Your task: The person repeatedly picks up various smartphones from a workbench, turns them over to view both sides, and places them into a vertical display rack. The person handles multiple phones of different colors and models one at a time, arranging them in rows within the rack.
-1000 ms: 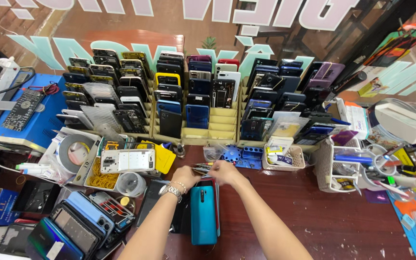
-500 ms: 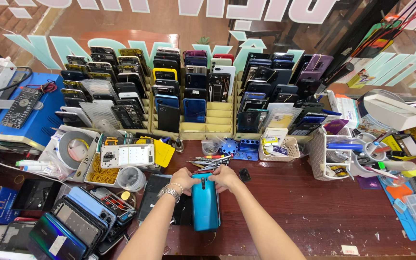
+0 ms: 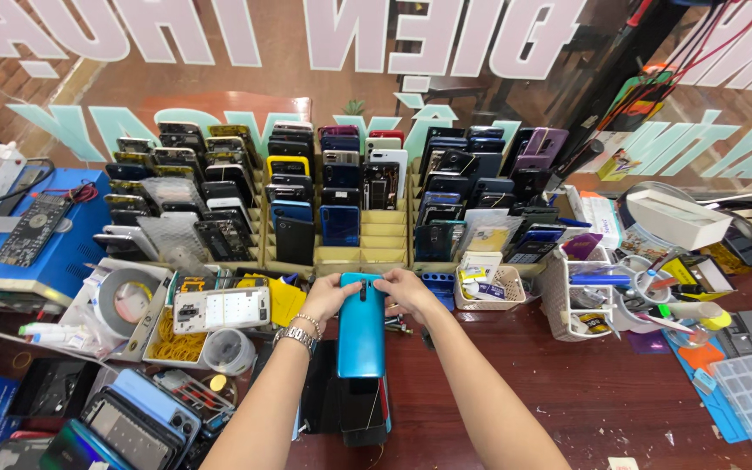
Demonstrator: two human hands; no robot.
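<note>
Many racked phones (image 3: 341, 187) behind teal phone (image 3: 360, 326)

White box (image 3: 674, 218) right; pale window lettering (image 3: 446, 30).

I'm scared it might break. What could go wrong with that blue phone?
Both hands, left hand and right hand, pinch only the top end of the blue phone, so it might slip. The black phone lies right under it and could get knocked. Small tools nearby might scratch it.

Both hands have lifted the teal phone (image 3: 361, 326) off the table, fingers (image 3: 391, 285) now gripping its top end.
</note>
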